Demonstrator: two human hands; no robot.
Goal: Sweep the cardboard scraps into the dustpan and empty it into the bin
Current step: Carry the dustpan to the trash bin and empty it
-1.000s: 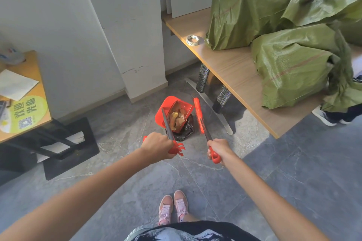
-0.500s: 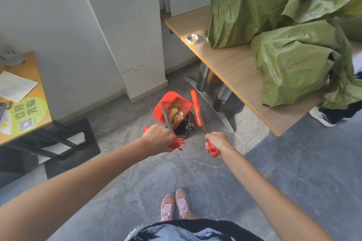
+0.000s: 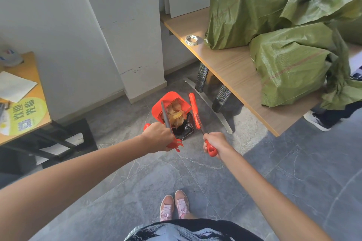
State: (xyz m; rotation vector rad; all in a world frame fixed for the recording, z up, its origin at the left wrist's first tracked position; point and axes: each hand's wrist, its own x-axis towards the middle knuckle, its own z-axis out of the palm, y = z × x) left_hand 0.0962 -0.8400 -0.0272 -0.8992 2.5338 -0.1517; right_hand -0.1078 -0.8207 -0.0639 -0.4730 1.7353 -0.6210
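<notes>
1. Above black-lined bin (image 3: pixel 184 130): tipping dustpan (image 3: pixel 168 106), cardboard scraps (image 3: pixel 176 113) sliding toward its lower edge.
2. Gripping dustpan handle, left hand (image 3: pixel 158 137) fingers wrapped tight; handle running forward, away from body.
3. Clutching broom (image 3: pixel 195 113) in right hand (image 3: pixel 215 143), fist closed, just right of bin.

Scraps (image 3: pixel 175 112) in dustpan (image 3: pixel 158 107) above bin (image 3: pixel 184 129), broom (image 3: pixel 195 110) right

dustpan (image 3: pixel 170 106) tipped steeper over bin (image 3: pixel 184 128), cardboard scraps (image 3: pixel 176 113) sliding lower
</notes>
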